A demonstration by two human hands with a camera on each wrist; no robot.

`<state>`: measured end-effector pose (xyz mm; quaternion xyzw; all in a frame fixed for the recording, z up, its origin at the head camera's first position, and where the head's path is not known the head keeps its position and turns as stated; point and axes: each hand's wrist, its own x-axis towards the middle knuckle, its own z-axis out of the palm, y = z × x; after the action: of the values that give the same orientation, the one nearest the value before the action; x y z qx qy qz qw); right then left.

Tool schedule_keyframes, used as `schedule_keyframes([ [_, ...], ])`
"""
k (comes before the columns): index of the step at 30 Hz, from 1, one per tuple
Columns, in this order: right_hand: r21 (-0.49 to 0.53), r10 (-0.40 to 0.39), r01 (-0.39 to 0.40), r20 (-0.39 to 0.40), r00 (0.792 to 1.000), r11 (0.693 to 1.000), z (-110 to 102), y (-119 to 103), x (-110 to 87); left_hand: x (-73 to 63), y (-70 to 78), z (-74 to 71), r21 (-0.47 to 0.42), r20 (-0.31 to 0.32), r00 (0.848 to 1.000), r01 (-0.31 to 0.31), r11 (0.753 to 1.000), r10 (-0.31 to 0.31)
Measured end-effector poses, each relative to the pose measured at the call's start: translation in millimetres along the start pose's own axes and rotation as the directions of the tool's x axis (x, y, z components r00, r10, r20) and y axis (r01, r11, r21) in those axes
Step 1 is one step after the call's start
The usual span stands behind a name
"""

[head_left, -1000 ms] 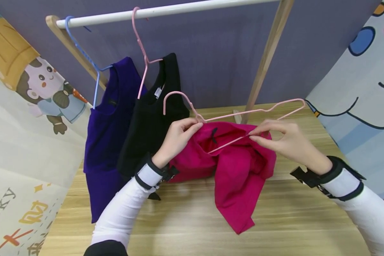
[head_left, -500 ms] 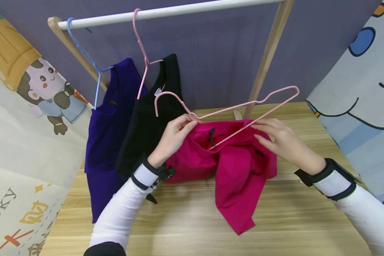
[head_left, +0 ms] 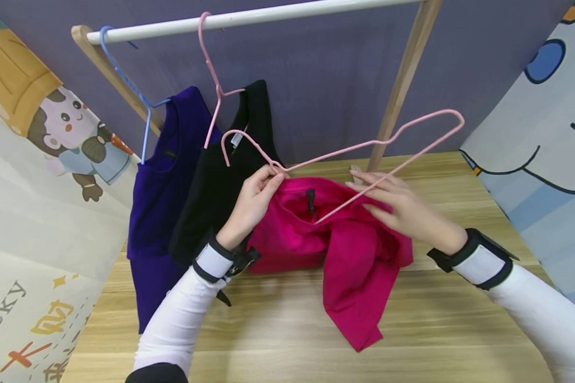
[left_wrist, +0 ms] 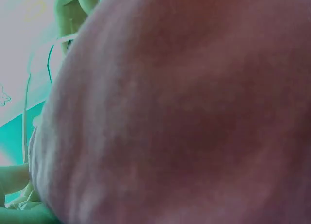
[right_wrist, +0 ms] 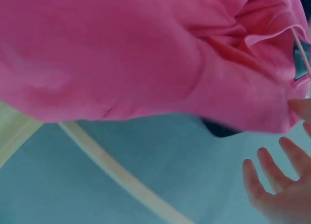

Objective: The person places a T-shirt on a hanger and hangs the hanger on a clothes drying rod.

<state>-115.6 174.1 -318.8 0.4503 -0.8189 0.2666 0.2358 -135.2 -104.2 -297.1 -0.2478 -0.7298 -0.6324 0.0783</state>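
Note:
My left hand (head_left: 254,202) pinches the neck of a pink clothes hanger (head_left: 336,154) together with the neckline of a magenta top (head_left: 356,271). One end of the hanger is inside the neck opening, while the other sticks out to the upper right. A black label (head_left: 311,201) shows inside the neckline. At the right side of the opening, my right hand (head_left: 402,210) has its fingers extended and spread, with the hanger's lower bar crossing in front of them. In the right wrist view, a fingertip meets the edge of the pink cloth (right_wrist: 121,54). Blurred cloth (left_wrist: 160,107) covers most of the left wrist view.
A white rail (head_left: 287,15) on wooden posts (head_left: 404,85) stands at the back. From it hang a purple top (head_left: 160,213) on a blue hanger (head_left: 124,80) and a black top (head_left: 215,197) on a pink hanger. Beneath is a wood-grain table (head_left: 287,340).
My right hand has let go of the cloth edge and moved left along the opening, its fingers now spread. The hanger's free end has tilted upward; my left hand has shifted slightly left.

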Motion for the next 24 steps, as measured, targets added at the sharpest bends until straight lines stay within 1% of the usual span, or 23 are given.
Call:
schedule_keyframes([
  [5, 0.012, -0.007, 0.007, 0.075, 0.997, 1.000, 3.9, -5.7, 5.8, -0.1, 1.4, 1.1, 0.015, -0.003, 1.000, 0.014, 1.000, -0.014],
  [7, -0.032, -0.015, 0.017, 0.083, 0.996, 0.999, 5.8, -5.4, 6.7, -0.2, 1.8, 1.2, 0.015, -0.004, 1.000, 0.017, 1.000, -0.017],
  [10, -0.168, -0.026, 0.037, 0.066, 0.997, 0.985, 7.9, -2.2, 6.4, -0.9, 2.2, 1.4, 0.018, 0.007, 1.000, 0.017, 1.000, -0.018],
  [13, -0.315, -0.024, 0.041, 0.058, 0.998, 0.948, 7.7, 2.5, 2.8, -2.3, 2.2, 1.9, 0.023, 0.022, 0.999, 0.022, 0.999, -0.023],
  [15, -0.365, -0.014, 0.038, 0.068, 0.998, 0.930, 6.1, 5.4, -0.6, -3.1, 2.2, 2.3, 0.028, 0.029, 0.999, 0.023, 0.999, -0.024],
  [17, -0.375, -0.004, 0.033, 0.078, 0.997, 0.926, 3.3, 8.2, -4.1, -3.7, 1.9, 2.2, 0.044, 0.028, 0.999, 0.024, 0.999, -0.025],
  [19, -0.364, 0.015, 0.014, 0.076, 0.997, 0.931, -0.6, 10.2, -7.6, -4.0, 0.8, 1.5, 0.069, 0.023, 0.999, 0.021, 0.997, -0.023],
  [22, -0.315, 0.046, -0.028, 0.050, 0.998, 0.949, -7.6, 13.1, -12.7, -4.9, -0.5, -0.2, 0.116, 0.020, 1.000, 0.018, 0.993, -0.021],
  [24, -0.258, 0.062, -0.053, 0.029, 0.998, 0.965, -12.7, 14.9, -16.1, -5.8, -1.8, -1.5, 0.149, 0.023, 1.000, 0.017, 0.989, -0.021],
])
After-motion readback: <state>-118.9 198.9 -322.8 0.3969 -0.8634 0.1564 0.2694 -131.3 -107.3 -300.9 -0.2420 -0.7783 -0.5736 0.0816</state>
